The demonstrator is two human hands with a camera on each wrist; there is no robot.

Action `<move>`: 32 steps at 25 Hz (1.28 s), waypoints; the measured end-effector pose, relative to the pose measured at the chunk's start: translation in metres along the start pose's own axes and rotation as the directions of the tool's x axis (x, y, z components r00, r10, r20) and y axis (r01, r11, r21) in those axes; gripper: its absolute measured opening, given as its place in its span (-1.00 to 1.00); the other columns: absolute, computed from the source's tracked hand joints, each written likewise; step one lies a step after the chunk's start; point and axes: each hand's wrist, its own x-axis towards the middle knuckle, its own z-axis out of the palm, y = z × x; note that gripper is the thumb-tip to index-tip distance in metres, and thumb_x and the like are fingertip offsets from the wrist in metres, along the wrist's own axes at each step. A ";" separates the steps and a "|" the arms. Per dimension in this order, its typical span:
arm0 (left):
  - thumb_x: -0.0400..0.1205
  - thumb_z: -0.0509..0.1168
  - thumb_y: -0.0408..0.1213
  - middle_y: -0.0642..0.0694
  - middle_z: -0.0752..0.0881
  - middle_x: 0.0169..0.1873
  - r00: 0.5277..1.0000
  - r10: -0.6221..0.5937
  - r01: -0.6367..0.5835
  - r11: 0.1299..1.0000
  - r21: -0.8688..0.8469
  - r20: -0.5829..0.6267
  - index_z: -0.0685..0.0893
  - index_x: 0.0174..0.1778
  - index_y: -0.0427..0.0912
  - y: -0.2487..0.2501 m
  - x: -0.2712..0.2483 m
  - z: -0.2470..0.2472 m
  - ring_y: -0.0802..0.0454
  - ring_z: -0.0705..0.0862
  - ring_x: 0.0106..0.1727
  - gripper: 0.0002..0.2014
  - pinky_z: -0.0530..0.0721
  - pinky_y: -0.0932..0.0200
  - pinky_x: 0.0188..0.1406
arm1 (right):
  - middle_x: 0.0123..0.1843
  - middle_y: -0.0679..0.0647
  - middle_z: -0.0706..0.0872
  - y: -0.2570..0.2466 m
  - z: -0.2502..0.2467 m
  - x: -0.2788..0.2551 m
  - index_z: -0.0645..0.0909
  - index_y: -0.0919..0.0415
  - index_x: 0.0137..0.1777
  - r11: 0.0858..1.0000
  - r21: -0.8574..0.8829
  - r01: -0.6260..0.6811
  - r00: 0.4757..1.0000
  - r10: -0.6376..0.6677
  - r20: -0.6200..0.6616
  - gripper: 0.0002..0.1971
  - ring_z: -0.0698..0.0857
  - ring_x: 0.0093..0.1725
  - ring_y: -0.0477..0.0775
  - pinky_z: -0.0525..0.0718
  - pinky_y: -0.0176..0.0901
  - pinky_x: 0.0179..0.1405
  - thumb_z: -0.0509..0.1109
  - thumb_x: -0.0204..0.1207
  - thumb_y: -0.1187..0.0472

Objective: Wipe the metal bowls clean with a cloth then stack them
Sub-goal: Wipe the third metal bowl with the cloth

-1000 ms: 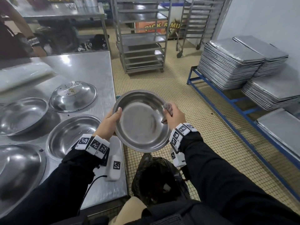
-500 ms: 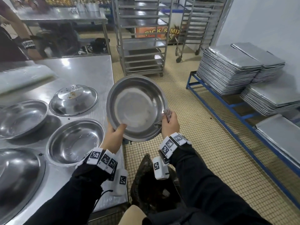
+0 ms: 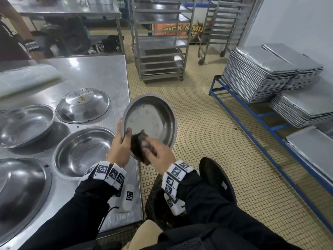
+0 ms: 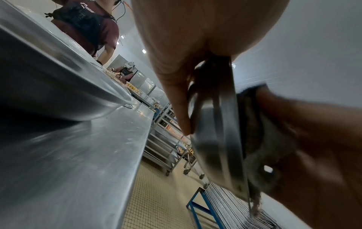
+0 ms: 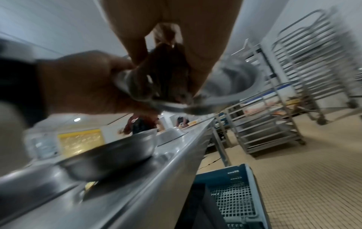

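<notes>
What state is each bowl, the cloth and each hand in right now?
held bowl: off the table, tilted, inside facing the camera.
cloth: pressed on the held bowl's lower rim.
left hand: grips the rim.
right hand: holds the cloth.
upturned bowl: inverted, crumbs on its base.
near bowl: upright on table, unstacked.

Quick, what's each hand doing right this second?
Left hand: grips the rim of the tilted metal bowl, thumb inside.
Right hand: holds the dark cloth against the bowl's near rim.
</notes>
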 end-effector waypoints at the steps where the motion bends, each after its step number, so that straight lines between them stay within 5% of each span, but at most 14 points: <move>1: 0.78 0.04 -0.08 -0.11 0.69 0.18 1.000 0.019 -0.019 1.000 -0.012 -0.014 0.23 0.64 -0.13 0.001 0.001 0.001 0.01 0.65 0.22 -0.51 0.53 0.30 0.20 | 0.33 -0.02 0.62 0.000 0.011 -0.001 0.45 0.04 0.45 0.997 -0.037 0.068 0.994 -0.064 0.086 -0.61 0.61 0.25 -0.06 0.57 -0.20 0.27 0.16 0.67 -0.01; 4: 0.79 0.04 -0.13 0.09 0.67 -0.09 0.998 0.050 -0.050 0.999 0.018 -0.026 0.32 0.59 -0.17 0.007 0.005 0.002 0.23 0.63 -0.06 -0.56 0.52 0.46 -0.12 | 0.55 0.04 0.43 0.016 0.018 -0.002 0.38 0.07 0.55 0.972 -0.177 0.157 0.976 -0.125 0.178 -0.54 0.29 0.58 0.00 0.15 -0.11 0.59 0.01 0.72 -0.03; 6: 0.79 0.04 -0.14 -0.01 0.67 0.08 0.996 0.084 -0.084 0.996 0.011 -0.007 0.34 0.58 -0.18 0.008 0.009 -0.002 0.16 0.62 0.07 -0.56 0.50 0.58 -0.03 | 0.57 0.01 0.41 0.037 0.005 -0.005 0.39 0.08 0.54 0.897 -0.407 0.170 0.983 -0.122 0.140 -0.47 0.15 0.63 0.02 -0.01 0.04 0.65 -0.09 0.70 -0.12; 8: 0.79 0.03 -0.15 -0.06 0.61 0.24 0.995 0.097 -0.097 0.995 0.001 0.038 0.33 0.58 -0.16 0.007 0.012 -0.004 0.13 0.56 0.23 -0.57 0.49 0.52 0.18 | 0.53 0.03 0.46 0.055 -0.010 -0.005 0.42 0.08 0.52 0.829 -0.540 0.144 0.989 -0.108 0.098 -0.35 0.19 0.62 0.06 0.06 0.17 0.61 -0.21 0.63 -0.23; 11: 0.80 0.01 -0.12 -0.11 0.60 0.31 0.995 0.096 -0.096 0.995 -0.015 0.029 0.32 0.58 -0.14 0.007 0.012 0.001 0.03 0.55 0.34 -0.58 0.48 0.15 0.37 | 0.46 0.07 0.55 0.049 -0.002 0.004 0.52 0.11 0.44 0.905 -0.405 0.128 0.991 -0.101 0.086 -0.38 0.29 0.57 0.11 0.06 0.08 0.61 -0.14 0.61 -0.17; 14: 0.80 0.01 -0.11 -0.10 0.59 0.31 0.996 0.091 -0.091 0.996 -0.017 -0.025 0.30 0.60 -0.14 0.014 0.010 0.007 0.04 0.52 0.33 -0.56 0.41 0.22 0.30 | 0.46 0.04 0.55 0.021 0.015 0.004 0.51 0.11 0.45 0.968 -0.218 0.122 0.992 -0.115 0.045 -0.54 0.33 0.55 0.01 0.07 -0.12 0.60 0.02 0.70 -0.05; 17: 0.79 0.03 -0.07 0.04 0.64 0.19 0.997 0.064 -0.065 0.998 -0.025 -0.047 0.38 0.56 -0.14 0.022 0.013 0.005 0.18 0.58 0.18 -0.56 0.44 0.42 0.17 | 0.48 0.00 0.53 0.026 0.005 -0.006 0.50 0.08 0.46 0.928 -0.345 0.144 0.988 -0.155 -0.006 -0.51 0.33 0.55 0.00 0.10 -0.06 0.60 -0.05 0.70 -0.09; 21: 0.76 0.06 0.04 0.08 0.67 0.21 0.999 0.006 -0.002 0.994 -0.112 0.038 0.47 0.50 -0.01 0.012 0.015 0.002 0.13 0.64 0.23 -0.57 0.58 0.14 0.24 | 0.70 0.06 -0.13 0.060 -0.029 0.004 -0.05 0.02 0.67 0.719 -0.694 -0.039 0.997 0.073 0.020 -0.41 -0.28 0.65 0.10 -0.22 0.17 0.63 -0.26 0.69 -0.17; 24: 0.65 0.09 0.25 -0.19 0.74 0.11 0.977 -0.161 0.178 0.977 -0.117 0.141 0.56 0.39 -0.05 0.003 0.017 -0.002 -0.14 0.77 -0.01 -0.45 0.73 0.00 -0.28 | 0.65 0.15 -0.43 0.068 -0.054 0.019 -0.29 0.10 0.66 0.679 -0.718 -0.151 0.988 0.123 -0.092 -0.35 -0.40 0.62 0.20 -0.13 0.23 0.63 -0.18 0.68 -0.16; 26: 0.55 0.12 0.33 -0.27 0.78 -0.04 0.956 -0.217 0.246 0.960 -0.132 0.199 0.63 0.30 -0.15 0.001 0.017 -0.005 -0.17 0.80 -0.17 -0.34 0.70 0.03 -0.42 | 0.69 0.16 -0.21 0.063 -0.068 0.028 -0.21 0.10 0.67 0.806 -0.559 -0.194 0.978 0.112 -0.179 -0.33 -0.03 0.66 0.20 0.16 0.03 0.58 -0.03 0.68 -0.12; 28: 0.60 0.12 0.28 -0.19 0.82 -0.23 0.940 -0.226 0.272 0.949 -0.162 0.255 0.70 0.18 -0.18 0.003 0.017 -0.009 -0.12 0.79 -0.31 -0.40 0.67 0.10 -0.49 | 0.46 0.15 0.45 0.059 -0.081 0.032 0.16 0.07 0.63 0.921 -0.315 -0.228 0.956 0.150 -0.253 -0.44 0.59 0.27 0.04 0.59 -0.17 0.17 0.16 0.67 -0.01; 30: 0.65 0.12 0.24 -0.18 0.82 -0.26 0.915 -0.236 0.300 0.941 -0.159 0.326 0.73 0.12 -0.15 0.006 0.017 -0.012 -0.14 0.79 -0.31 -0.46 0.70 0.07 -0.47 | -0.06 0.06 0.76 0.056 -0.092 0.032 0.53 0.04 0.28 0.968 -0.001 -0.251 0.928 0.240 -0.285 -0.75 0.76 -0.21 -0.02 0.73 -0.14 -0.15 0.29 0.63 0.09; 32: 0.55 0.20 0.28 -0.24 0.81 -0.15 0.910 -0.236 0.297 0.945 -0.139 0.342 0.73 0.16 -0.11 0.008 0.019 -0.013 -0.25 0.77 -0.17 -0.44 0.73 -0.02 -0.30 | -0.26 0.09 0.77 0.055 -0.097 0.029 0.60 0.12 0.06 0.942 0.159 -0.295 0.910 0.328 -0.255 -0.90 0.78 -0.36 -0.02 0.74 -0.14 -0.27 0.34 0.61 0.16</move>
